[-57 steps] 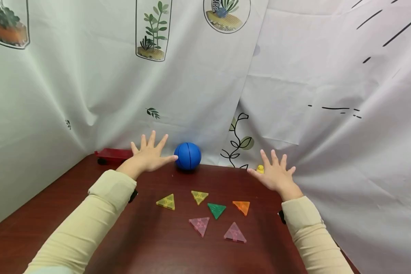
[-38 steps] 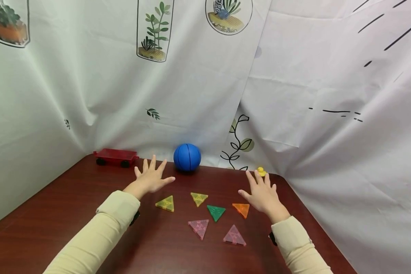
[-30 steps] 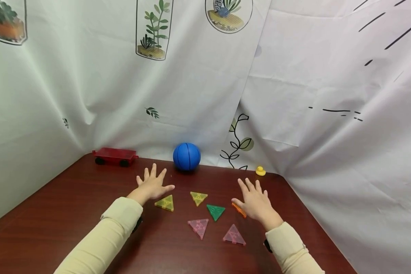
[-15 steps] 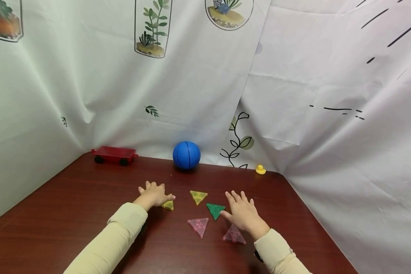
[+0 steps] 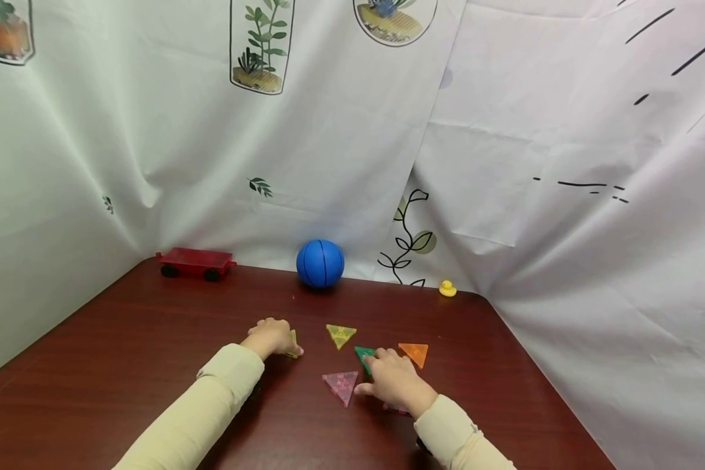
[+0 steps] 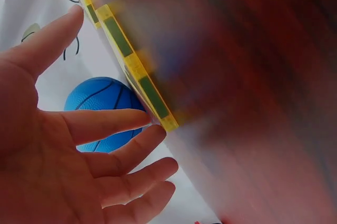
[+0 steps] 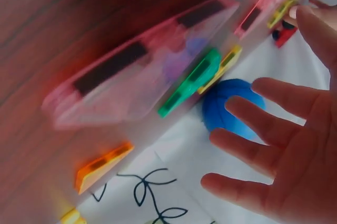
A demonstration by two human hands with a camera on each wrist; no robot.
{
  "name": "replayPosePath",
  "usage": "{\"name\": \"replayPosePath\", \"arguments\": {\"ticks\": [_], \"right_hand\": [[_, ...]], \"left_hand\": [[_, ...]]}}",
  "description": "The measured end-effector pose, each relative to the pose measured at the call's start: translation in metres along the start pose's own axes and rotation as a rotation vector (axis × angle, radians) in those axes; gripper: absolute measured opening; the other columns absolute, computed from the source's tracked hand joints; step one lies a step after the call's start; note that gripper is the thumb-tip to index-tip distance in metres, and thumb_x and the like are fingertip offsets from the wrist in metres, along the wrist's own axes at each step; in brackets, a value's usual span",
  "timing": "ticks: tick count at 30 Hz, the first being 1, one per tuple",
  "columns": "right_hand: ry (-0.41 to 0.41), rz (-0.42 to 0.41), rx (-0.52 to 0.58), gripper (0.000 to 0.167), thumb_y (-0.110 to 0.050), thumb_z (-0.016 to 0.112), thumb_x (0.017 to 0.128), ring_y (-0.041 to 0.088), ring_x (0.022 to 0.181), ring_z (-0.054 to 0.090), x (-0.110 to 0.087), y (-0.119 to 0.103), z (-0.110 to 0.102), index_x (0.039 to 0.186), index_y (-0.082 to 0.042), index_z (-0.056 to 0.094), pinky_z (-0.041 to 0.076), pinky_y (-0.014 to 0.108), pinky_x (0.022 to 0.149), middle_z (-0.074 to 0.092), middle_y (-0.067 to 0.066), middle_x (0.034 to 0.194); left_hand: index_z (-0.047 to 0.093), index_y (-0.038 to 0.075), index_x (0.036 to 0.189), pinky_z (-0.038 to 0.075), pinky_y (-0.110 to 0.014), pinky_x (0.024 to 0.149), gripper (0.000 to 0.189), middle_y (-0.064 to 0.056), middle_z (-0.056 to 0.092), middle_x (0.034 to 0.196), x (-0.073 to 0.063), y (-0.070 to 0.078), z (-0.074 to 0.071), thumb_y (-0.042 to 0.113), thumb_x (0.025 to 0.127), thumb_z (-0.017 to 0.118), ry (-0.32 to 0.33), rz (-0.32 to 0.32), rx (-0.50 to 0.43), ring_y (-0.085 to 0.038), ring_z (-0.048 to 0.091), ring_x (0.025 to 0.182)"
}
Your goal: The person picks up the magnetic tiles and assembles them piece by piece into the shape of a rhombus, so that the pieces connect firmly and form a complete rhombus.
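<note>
My left hand (image 5: 272,337) reaches over the left yellow triangular magnetic tile (image 5: 294,339) and covers most of it. In the left wrist view its fingers are spread, index and middle fingertips right at the near end of that yellow tile's edge (image 6: 138,70). My right hand (image 5: 395,378) hovers over the right pink triangular tile (image 5: 395,408), hiding most of it. Its fingertips overlap the green triangular tile (image 5: 362,353) in the head view. The right wrist view shows these fingers apart, holding nothing. Near the right thumb lies the left pink triangular tile (image 5: 341,386).
Another yellow triangular tile (image 5: 341,335) and an orange one (image 5: 414,353) lie on the dark red-brown table (image 5: 141,365). Along the back stand a red toy wagon (image 5: 195,258), a blue ball (image 5: 320,264) and a yellow rubber duck (image 5: 447,288). White cloth (image 5: 341,163) hangs behind.
Both hands have come down from the back toward the tiles. The right moved left too, uncovering the orange tile and going over the green and right pink ones.
</note>
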State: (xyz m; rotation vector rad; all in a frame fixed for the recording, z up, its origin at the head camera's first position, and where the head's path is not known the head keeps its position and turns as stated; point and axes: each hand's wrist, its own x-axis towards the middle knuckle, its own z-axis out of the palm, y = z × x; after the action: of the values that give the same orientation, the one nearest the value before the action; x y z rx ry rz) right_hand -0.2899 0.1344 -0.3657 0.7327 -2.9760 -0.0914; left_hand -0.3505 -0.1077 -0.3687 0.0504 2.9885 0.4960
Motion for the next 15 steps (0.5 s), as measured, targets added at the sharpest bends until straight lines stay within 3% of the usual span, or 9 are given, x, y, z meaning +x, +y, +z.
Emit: {"name": "replayPosePath", "arguments": {"ticks": [8,15], "right_hand": [[-0.073,-0.016,0.028,0.060,-0.059,0.061,0.066,0.025,0.092,0.049,0.004,-0.008,0.002,0.108,-0.017,0.062,0.041,0.046,0.071,0.055,0.005,0.099],[-0.108,-0.012,0.021,0.057,-0.060,0.062,0.064,0.023,0.096,0.049,0.010,-0.013,0.004,0.102,-0.017,0.064,0.040,0.046,0.072,0.057,0.003,0.100]], "left_hand": [[0.059,0.009,0.077,0.039,-0.048,0.067,0.036,-0.013,0.053,0.080,0.001,0.005,0.002,0.038,0.064,0.074,0.007,0.014,0.018,-0.034,0.047,0.083],[0.064,0.014,0.071,0.040,-0.048,0.066,0.028,-0.013,0.057,0.087,0.008,0.008,0.004,0.038,0.063,0.075,-0.005,-0.018,0.055,-0.035,0.050,0.083]]}}
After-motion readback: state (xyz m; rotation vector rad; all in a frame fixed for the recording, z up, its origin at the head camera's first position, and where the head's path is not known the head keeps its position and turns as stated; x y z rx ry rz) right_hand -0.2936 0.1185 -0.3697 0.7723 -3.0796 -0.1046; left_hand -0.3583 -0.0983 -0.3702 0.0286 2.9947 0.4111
